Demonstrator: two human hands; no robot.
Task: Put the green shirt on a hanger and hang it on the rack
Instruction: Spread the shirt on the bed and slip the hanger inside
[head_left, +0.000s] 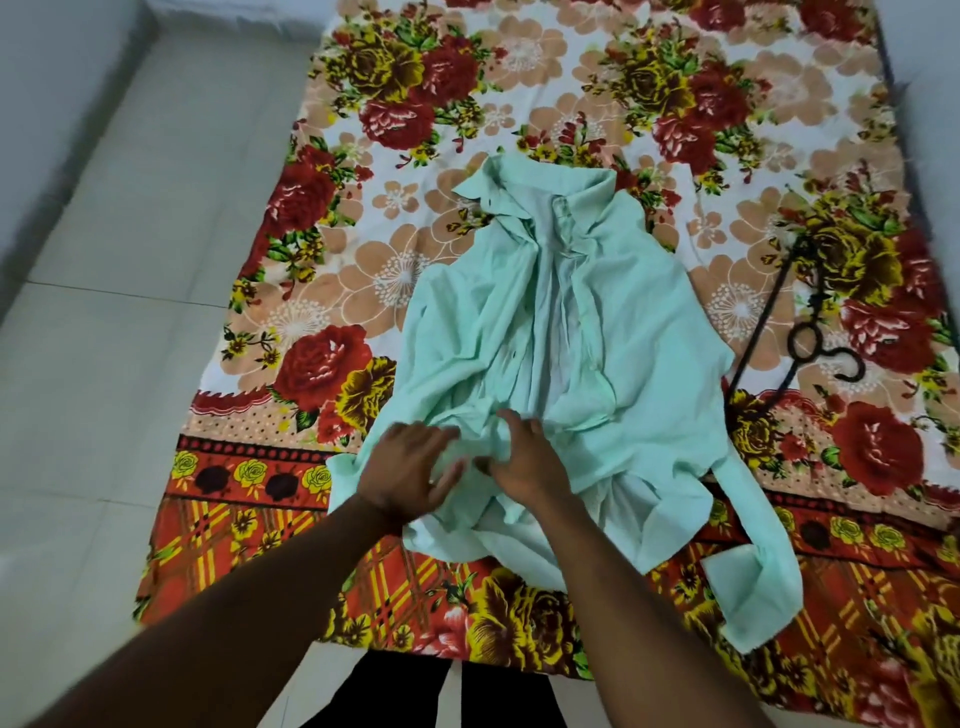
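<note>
The pale green shirt (561, 332) lies crumpled and open on a floral bedsheet (467, 93), collar toward the far end, one long sleeve trailing to the lower right. My left hand (410, 470) rests on the shirt's lower hem with fingers spread. My right hand (519, 457) pinches a bunch of the same hem fabric right beside it. A dark metal hanger (800, 312) lies flat on the sheet to the right of the shirt, hook toward the near right. No rack is in view.
The bedsheet is spread over a pale tiled floor (130, 260), which runs along the left. A light wall (41, 78) rises at the far left, and another edge shows at the far right. My dark trouser legs (395, 691) stand at the sheet's near edge.
</note>
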